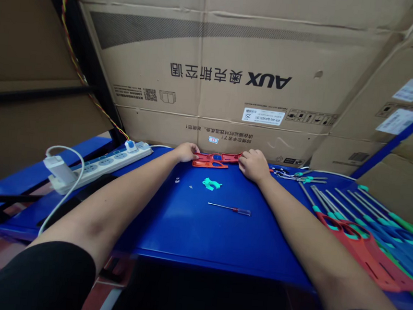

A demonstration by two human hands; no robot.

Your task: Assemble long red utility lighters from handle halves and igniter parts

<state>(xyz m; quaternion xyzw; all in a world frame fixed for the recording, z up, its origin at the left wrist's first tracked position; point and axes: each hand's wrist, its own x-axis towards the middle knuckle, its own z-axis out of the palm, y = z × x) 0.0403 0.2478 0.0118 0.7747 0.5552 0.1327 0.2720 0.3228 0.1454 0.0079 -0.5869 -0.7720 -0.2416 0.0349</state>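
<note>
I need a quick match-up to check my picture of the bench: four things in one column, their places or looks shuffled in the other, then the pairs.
Things
1. screwdriver
2. power strip
3. teal pieces
4. right hand

Places or looks
A. at the right end of the red parts
B. lying between the red parts and the screwdriver
C. shaft pointing left, handle to the right
D. white, at the left of the picture

Pairs: 1-C, 2-D, 3-B, 4-A
</note>
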